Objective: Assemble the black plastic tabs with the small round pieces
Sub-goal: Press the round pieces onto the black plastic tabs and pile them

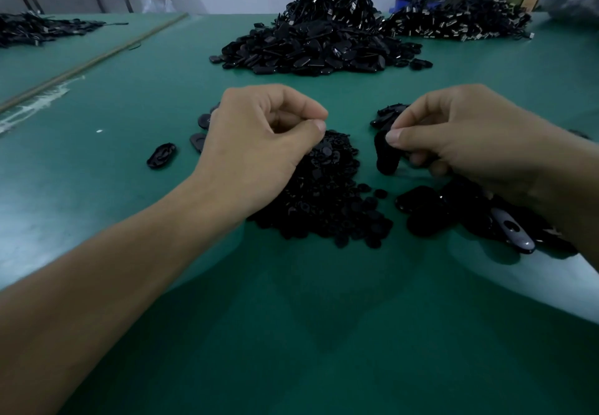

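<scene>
Right now the left hand (259,142) hovers over the heap of small round pieces (324,200), fingers curled and thumb pressed to forefinger. Nothing shows between the tips, so it cannot be told whether a round piece is pinched there. Just right of the heap, the right hand (460,135) pinches a black tab (385,155) between thumb and forefinger, and the tab hangs end-down above the green surface (291,317). The two hands are apart, so the joining looks not yet begun. The chief risk lies in the pick: the round pieces are tiny, black and thickly piled, so the left fingertips could come away with none, or with two together. One could also slip out on the way across and be lost in the heap. Seating is the second risk: with black on black, the spot on the tab is hard to see, and a piece pressed in tilted would likely pop loose. The right forearm lies over a further pile of tabs (431,217) right of the heap, and a careless sweep could scatter them among the round pieces. Loose tabs (161,155) lie left of the heap.
</scene>
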